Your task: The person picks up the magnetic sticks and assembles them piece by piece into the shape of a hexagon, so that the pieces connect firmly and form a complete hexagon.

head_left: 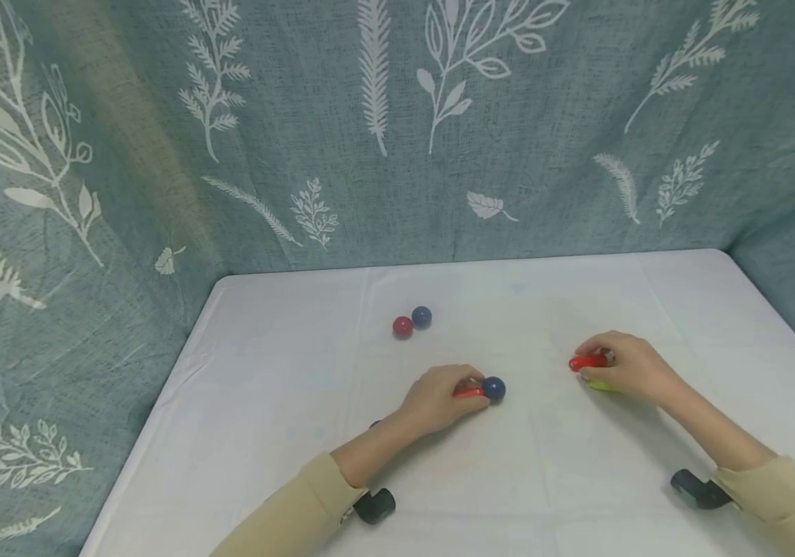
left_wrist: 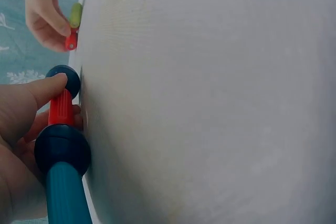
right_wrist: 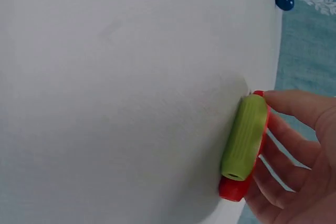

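Observation:
My left hand (head_left: 435, 398) holds a joined toy piece by its ribbed red rod (left_wrist: 61, 108). The thumb lies on the dark blue ball (head_left: 493, 389) at its far end. In the left wrist view, a second dark blue ball (left_wrist: 62, 149) joins the red rod to a teal rod (left_wrist: 65, 192), mostly hidden from the head view. Off to the right, my right hand (head_left: 634, 367) grips another red rod (head_left: 588, 362) between thumb and fingers, low over the table. A lime green rod (right_wrist: 245, 137) lies right alongside that red rod.
On the white table (head_left: 279, 348), a red ball (head_left: 403, 326) and a dark blue ball (head_left: 421, 316) sit close together beyond my left hand. A patterned teal cloth (head_left: 342, 178) hangs behind the table and along its sides. Dark wrist devices (head_left: 375, 507) sit at both cuffs.

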Demonstrator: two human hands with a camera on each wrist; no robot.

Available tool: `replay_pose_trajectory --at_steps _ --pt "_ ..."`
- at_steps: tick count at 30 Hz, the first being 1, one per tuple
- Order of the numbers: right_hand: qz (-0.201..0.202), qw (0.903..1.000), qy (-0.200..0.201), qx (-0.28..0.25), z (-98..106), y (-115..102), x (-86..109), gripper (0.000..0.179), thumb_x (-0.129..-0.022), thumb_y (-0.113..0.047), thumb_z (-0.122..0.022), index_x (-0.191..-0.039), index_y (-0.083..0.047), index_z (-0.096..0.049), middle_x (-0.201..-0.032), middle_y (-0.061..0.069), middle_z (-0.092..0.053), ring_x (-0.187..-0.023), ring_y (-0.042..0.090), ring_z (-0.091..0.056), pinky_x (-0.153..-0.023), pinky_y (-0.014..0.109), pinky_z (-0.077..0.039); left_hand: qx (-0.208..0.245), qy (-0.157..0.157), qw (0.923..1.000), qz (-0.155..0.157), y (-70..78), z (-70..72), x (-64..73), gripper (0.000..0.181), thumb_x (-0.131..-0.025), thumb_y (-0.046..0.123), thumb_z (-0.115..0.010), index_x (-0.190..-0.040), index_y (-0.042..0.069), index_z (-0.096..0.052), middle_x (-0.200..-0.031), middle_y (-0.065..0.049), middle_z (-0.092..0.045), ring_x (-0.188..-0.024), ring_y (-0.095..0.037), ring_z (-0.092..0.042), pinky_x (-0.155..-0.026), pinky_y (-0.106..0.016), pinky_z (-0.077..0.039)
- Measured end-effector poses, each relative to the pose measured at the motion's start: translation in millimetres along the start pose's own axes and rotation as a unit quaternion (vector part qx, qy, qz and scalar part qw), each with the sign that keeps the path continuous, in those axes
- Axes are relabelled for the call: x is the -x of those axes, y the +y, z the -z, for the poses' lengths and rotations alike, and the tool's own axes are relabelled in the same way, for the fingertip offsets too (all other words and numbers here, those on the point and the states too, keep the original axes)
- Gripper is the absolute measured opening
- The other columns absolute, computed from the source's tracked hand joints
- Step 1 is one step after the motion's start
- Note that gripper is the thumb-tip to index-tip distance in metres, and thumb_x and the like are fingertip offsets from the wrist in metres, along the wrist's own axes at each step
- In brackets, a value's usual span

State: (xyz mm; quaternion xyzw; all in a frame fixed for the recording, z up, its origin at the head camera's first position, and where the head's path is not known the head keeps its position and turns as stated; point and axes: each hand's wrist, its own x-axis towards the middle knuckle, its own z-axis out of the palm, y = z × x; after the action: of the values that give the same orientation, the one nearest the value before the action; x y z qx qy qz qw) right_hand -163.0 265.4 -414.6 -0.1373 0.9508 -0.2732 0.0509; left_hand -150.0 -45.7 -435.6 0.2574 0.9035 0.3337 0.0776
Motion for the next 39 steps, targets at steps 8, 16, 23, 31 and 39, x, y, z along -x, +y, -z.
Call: replay_pose_trajectory --at_steps 8,16,23,31,39 --pt "0.012 0.9997 0.021 -0.004 -10.3 1.9 -1.3 0.026 -0.083 -0.008 -0.074 -0.107 0.0 -0.069 -0.105 0.017 -0.066 -0.089 0.029 -0.058 -0.076 0.044 -0.048 0.004 0.001 1.0 0.003 -0.2 0.0 1.8 0.029 -0.087 0.028 -0.074 -0.112 0.014 -0.069 -0.089 0.005 -0.066 -0.081 -0.009 -0.056 -0.073 -0.024 -0.045" --pt "0.042 0.9984 0.012 -0.035 -23.8 -20.6 -6.4 0.025 -0.083 -0.007 -0.075 -0.108 -0.003 -0.069 -0.102 0.01 -0.067 -0.093 0.029 -0.062 -0.08 0.047 -0.053 0.006 0.001 1.0 0.004 0.9 0.5 2.4 0.029 -0.087 0.029 -0.074 -0.112 0.015 -0.069 -0.088 0.006 -0.065 -0.08 -0.008 -0.054 -0.072 -0.023 -0.044" --pt "0.069 0.9958 -0.022 -0.057 -34.4 -38.9 -9.1 0.025 -0.083 -0.008 -0.075 -0.108 -0.01 -0.069 -0.104 0.002 -0.067 -0.096 0.024 -0.061 -0.081 0.041 -0.054 0.014 -0.004 0.9998 0.012 2.3 2.2 3.1 0.029 -0.088 0.029 -0.073 -0.113 0.015 -0.069 -0.087 0.007 -0.063 -0.079 -0.008 -0.054 -0.072 -0.023 -0.044" --pt "0.094 0.9917 -0.046 -0.074 -44.0 -52.9 -11.2 0.026 -0.083 -0.008 -0.076 -0.108 -0.012 -0.07 -0.103 -0.003 -0.067 -0.095 0.019 -0.061 -0.082 0.037 -0.052 0.019 -0.005 0.9997 0.014 1.0 3.2 3.5 0.03 -0.088 0.028 -0.074 -0.114 0.015 -0.069 -0.083 0.008 -0.062 -0.076 -0.007 -0.053 -0.07 -0.022 -0.043" --pt "0.111 0.9897 -0.054 -0.073 -49.1 -58.7 -13.8 0.025 -0.082 -0.008 -0.076 -0.106 -0.014 -0.07 -0.1 -0.005 -0.066 -0.091 0.015 -0.059 -0.081 0.033 -0.052 0.018 0.003 0.9998 0.005 -1.8 4.2 5.1 0.028 -0.087 0.027 -0.075 -0.112 0.014 -0.07 -0.082 0.008 -0.063 -0.074 -0.006 -0.053 -0.069 -0.022 -0.043"
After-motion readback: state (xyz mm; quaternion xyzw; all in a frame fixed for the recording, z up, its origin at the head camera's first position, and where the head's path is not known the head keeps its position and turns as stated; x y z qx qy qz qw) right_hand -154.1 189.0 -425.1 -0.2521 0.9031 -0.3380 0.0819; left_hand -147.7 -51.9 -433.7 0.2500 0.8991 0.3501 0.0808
